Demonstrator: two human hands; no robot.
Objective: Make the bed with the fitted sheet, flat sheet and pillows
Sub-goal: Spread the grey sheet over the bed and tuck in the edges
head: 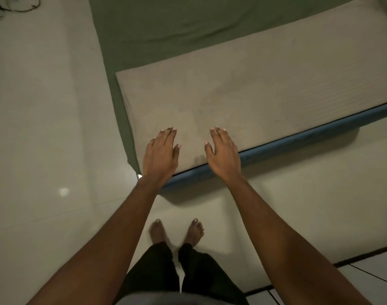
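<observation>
Both hands were open, fingers straight and holding nothing. The left hand (160,154) and right hand (223,154) lay palms-down over the near left corner of a broad, beige, finely ribbed rectangular pillow (243,102); whether they touched it could not be told. The pillow lay along the near side of the bed, on a wrinkled olive-green cotton sheet (177,27) that spread far and left. Beneath it showed the blue fabric mattress edge (309,139). The pillow looked soft, light and floppy, best gripped at its two near corners. The sheet would be limp and easily rucked.

Home bedroom: floor mattress (243,102), tiles (34,128).
</observation>
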